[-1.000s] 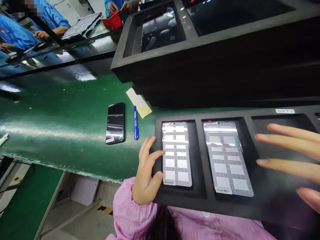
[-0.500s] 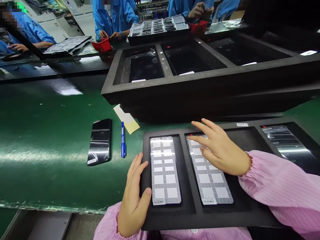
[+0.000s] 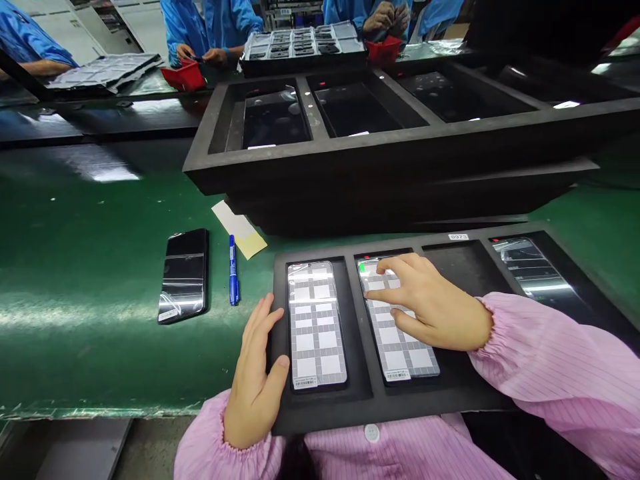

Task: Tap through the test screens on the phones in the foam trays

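Near edge of green table (image 3: 90,267): black foam tray (image 3: 360,400) with phones in its slots. Right hand (image 3: 435,310) lies on second phone from left (image 3: 400,337), fingers spread and relaxed, fingertips touching the gridded screen, gripping nothing. Left hand (image 3: 257,380) flat against tray's left rim, fingers loose, thumb on the rim beside the leftmost phone (image 3: 315,327). Left of tray: blue pen (image 3: 233,270), then a loose dark phone (image 3: 183,275). Stacked trays (image 3: 380,147) farther back.
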Demonstrator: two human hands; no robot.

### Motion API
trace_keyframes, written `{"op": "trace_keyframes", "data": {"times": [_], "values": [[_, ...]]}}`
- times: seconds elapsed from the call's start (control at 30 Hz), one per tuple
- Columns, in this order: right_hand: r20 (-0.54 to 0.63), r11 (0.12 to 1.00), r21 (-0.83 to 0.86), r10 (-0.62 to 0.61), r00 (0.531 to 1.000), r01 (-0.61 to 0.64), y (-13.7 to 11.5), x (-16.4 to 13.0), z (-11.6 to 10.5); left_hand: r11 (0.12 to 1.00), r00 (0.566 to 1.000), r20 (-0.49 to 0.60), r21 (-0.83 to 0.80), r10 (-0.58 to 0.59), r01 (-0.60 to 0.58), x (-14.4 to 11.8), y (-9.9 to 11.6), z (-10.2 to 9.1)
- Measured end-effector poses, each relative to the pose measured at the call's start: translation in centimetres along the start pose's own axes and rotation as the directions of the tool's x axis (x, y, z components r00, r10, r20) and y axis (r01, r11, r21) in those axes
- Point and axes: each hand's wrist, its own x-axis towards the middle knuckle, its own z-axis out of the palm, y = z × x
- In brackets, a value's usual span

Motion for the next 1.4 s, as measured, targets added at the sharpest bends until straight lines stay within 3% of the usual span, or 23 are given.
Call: {"op": "trace_keyframes", "data": {"times": [0.27, 0.7, 0.83, 1.0, 1.2, 1.4], "values": [[0.183, 0.998, 0.048, -0.047, 0.982, 0.039, -1.9, -1.7, -1.0, 0.999, 1.000, -0.027, -0.033, 0.001, -0.002, 0.1, -0.1, 0.0], [0.304, 0.977, 0.193, -0.144, 0.942, 0.087, -3.7, -4.6, -1.4, 0.998, 0.998, -0.053, -0.057, -0.030, 0.027, 0.3, 0.1, 0.1], [0.240, 0.967, 0.240, -0.147, 0.960, 0.088, -3.2, -4.5, -1.3, 0.998, 0.998, -0.054, -0.056, -0.028, 0.024, 0.3, 0.0, 0.1], [0.061, 0.995, 0.092, 0.022, 0.998, -0.028, -1.7, -3.0, -0.9, 0.998, 0.999, -0.048, -0.058, -0.025, 0.022, 0.3, -0.1, 0.2], [0.088, 0.999, 0.006, 0.032, 0.996, -0.032, -1.2, -2.3, -0.3, 0.999, 0.999, -0.044, -0.042, -0.011, 0.010, 0.3, -0.1, 0.1], [0.064, 0.995, -0.038, 0.091, 0.994, -0.089, 0.0, -3.8, -1.0, 0.999, 0.998, -0.047, -0.034, -0.029, 0.028, 0.2, -0.1, 0.1]]}}
